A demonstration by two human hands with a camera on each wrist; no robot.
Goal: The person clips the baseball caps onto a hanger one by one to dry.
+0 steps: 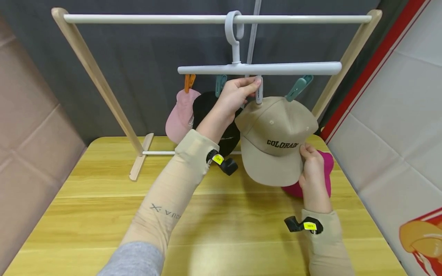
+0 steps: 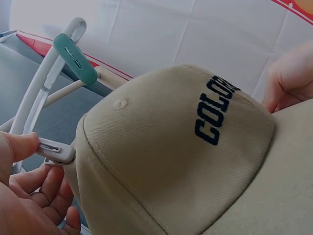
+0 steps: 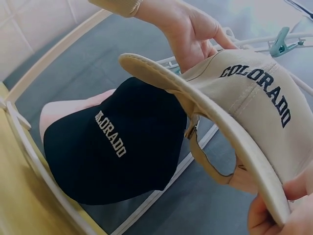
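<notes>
A beige cap point(image 1: 276, 126) with dark COLORADO lettering is held up below the white hanger point(image 1: 290, 69). My left hand point(image 1: 235, 94) pinches a light grey clip point(image 1: 259, 90) under the hanger bar between thumb and fingers. In the left wrist view, this clip point(image 2: 56, 150) meets the edge of the beige cap point(image 2: 156, 142). Gripping the cap where brim and crown meet is my right hand point(image 1: 313, 172); in the right wrist view its thumb and fingers pinch the brim point(image 3: 244, 142). Whether the clip bites the fabric is hard to tell.
Left of the beige cap hang a pink cap point(image 1: 181, 115) on an orange clip point(image 1: 188, 82) and a black cap point(image 1: 229, 142) near a teal clip point(image 1: 220, 85). Another teal clip point(image 1: 299, 88) tilts at right. A magenta cap point(image 1: 326, 168) shows behind my right hand. The rack's rail point(image 1: 148, 19) carries the hanger.
</notes>
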